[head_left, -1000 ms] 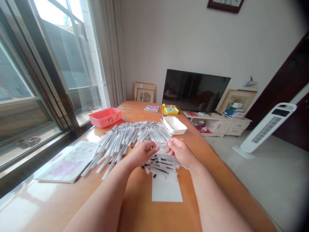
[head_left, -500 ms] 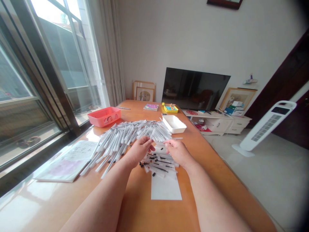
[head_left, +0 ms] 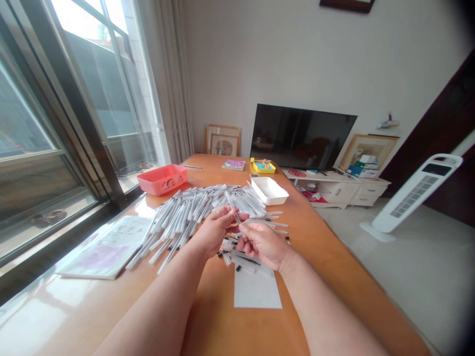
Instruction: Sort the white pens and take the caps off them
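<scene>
My left hand (head_left: 218, 230) is closed in a pinch around a slim translucent pen (head_left: 232, 204), which slants up and away from me. At the pen's near end, the thumb and fingers of my right hand (head_left: 264, 243) meet it, closed; the small part between them is hidden. Just beyond my hands lies a wide heap of clear pens (head_left: 193, 205) with dark ends. Under and around my right hand are loose clear caps, black plugs (head_left: 238, 268) and dark thin pieces, partly covered by the hand, on a white paper sheet (head_left: 258, 291).
A red plastic basket (head_left: 163, 180) stands behind the heap at left, a white tray (head_left: 269, 191) at right. A booklet (head_left: 100, 252) lies on the left. Farther back are a purple book (head_left: 233, 165) and a yellow box (head_left: 263, 166). The wooden table (head_left: 218, 321) ends at right.
My right hand has moved left and closer to my left hand, meeting at the pen. It now covers part of the small loose pieces. My left hand has barely moved.
</scene>
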